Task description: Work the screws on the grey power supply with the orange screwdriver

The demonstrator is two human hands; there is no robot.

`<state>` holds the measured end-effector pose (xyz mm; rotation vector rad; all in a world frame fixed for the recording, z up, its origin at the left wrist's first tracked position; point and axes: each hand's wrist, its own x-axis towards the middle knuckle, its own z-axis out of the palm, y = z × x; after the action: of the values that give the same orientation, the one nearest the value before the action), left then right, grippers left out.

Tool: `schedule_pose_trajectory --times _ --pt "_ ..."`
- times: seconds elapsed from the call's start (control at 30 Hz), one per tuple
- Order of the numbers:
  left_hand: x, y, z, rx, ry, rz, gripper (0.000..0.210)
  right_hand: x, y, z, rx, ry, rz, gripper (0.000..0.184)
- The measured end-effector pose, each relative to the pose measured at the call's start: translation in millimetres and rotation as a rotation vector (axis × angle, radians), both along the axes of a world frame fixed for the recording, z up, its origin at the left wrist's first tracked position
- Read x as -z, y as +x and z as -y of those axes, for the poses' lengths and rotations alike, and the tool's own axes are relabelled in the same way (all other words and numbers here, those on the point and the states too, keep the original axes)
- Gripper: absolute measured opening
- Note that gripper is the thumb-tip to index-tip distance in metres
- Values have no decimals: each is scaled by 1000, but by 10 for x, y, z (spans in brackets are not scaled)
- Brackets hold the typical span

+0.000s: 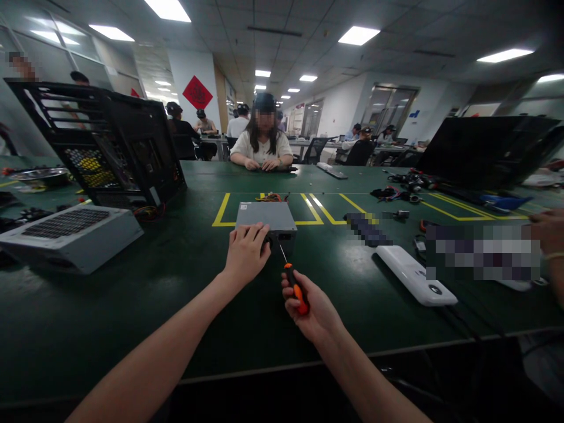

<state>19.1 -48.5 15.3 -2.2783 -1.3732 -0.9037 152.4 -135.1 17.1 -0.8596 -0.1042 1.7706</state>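
A grey computer power supply [267, 216] sits on the green table in front of me, its socket side facing me and a bundle of coloured wires [274, 198] behind it. My left hand [247, 251] holds the power supply at its near left corner, fingers over the top and thumb down the near side. In my right hand [311, 302] is a screwdriver [296, 288] with an orange and black handle. Its thin shaft points up and away, the tip at the near side of the power supply, right of my left thumb. Whether the tip sits in a screw cannot be made out.
On the left stand a black computer case [127, 150] and another power supply [73, 232]. To the right lie a white power strip [412, 275], cables [403, 188] and a dark monitor [480, 150]. A person [263, 138] sits opposite; another person's hand [549, 232] shows at far right.
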Motion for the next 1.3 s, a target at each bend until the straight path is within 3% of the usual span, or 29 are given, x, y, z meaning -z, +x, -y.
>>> schedule_pose_trajectory --times 0.1,0.2,0.3,0.37,0.43,0.63,0.73,0.87,1.0,1.17,1.3 --pt "-3 -5 24 -22 1 -9 35 20 -14 23 -47 35 -25 20" --pt "7 -14 16 -24 2 -5 35 35 -43 51 36 101 91 7" --pt "23 -24 -5 -20 4 13 34 44 -35 94 161 258 323 29" --pt "34 -31 -12 -16 3 26 34 59 1 122 207 393 539 37" --pt "45 -36 -15 -6 3 37 36 84 50 144 182 539 810 31" --pt "88 -29 -41 69 31 10 39 54 121 173 240 922 1813 28" --pt "104 -22 -56 100 31 -8 41 -52 83 183 205 916 2030 22" --pt "111 -15 -57 101 19 -4 43 -120 20 227 127 905 2068 13" --pt "116 -8 -58 92 13 2 43 -77 4 259 116 994 2152 27" --pt "123 -10 -64 88 7 -8 43 -158 84 207 245 839 2322 26" --pt "122 -13 -60 90 3 -16 44 -217 114 196 227 767 2339 27"
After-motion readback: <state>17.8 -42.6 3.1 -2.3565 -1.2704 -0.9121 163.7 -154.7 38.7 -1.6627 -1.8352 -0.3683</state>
